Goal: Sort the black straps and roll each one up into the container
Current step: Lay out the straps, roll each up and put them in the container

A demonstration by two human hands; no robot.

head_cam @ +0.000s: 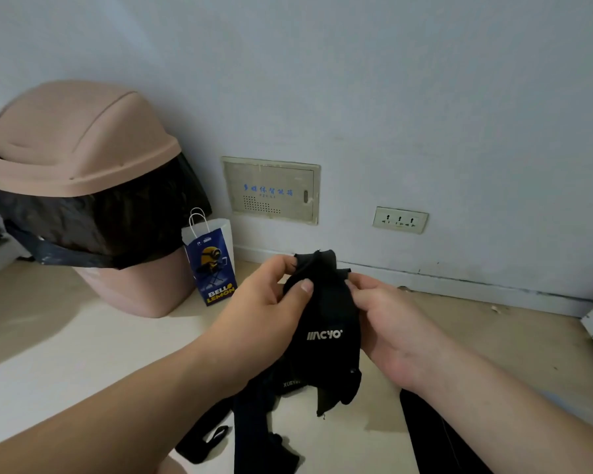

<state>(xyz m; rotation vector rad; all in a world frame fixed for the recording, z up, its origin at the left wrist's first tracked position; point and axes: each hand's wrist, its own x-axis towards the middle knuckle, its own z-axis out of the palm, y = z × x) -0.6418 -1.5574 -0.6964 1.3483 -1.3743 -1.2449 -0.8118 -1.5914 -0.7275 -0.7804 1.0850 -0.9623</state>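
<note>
Black strap (326,313), white lettering on its face, was held up above the floor (83,336), near the wall (425,114). Left hand (271,302) was clamped on its upper left edge, thumb across the fabric. Right hand (384,316) pinched its right edge. More black straps (254,415) lay tangled on the floor below. A pink lidded bin (79,159) with a black liner stood at left, a blue paper bag (213,265) just beside it.
</note>
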